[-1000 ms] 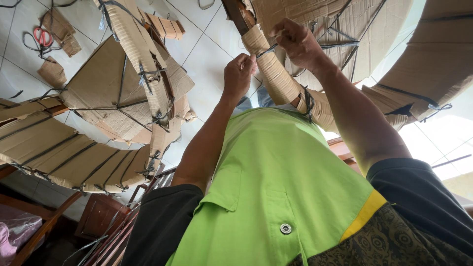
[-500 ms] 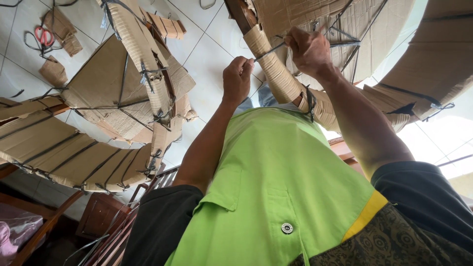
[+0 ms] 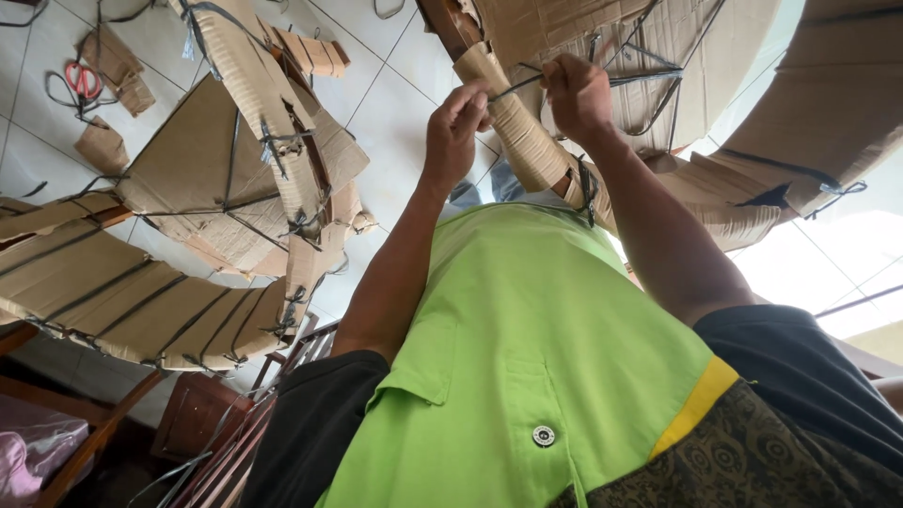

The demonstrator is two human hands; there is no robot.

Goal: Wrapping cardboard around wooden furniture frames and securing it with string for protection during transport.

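Both hands pinched a dark strap [image 3: 515,87] running nine-to-three across the cardboard-wrapped bar [image 3: 517,132], left hand [image 3: 455,127] at nine, right hand [image 3: 576,92] at three.

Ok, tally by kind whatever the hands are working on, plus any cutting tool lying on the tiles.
cardboard-wrapped bar: 1
dark strap, pinched between left hand and right hand: 1
red-handled scissors: 1
Total: 3
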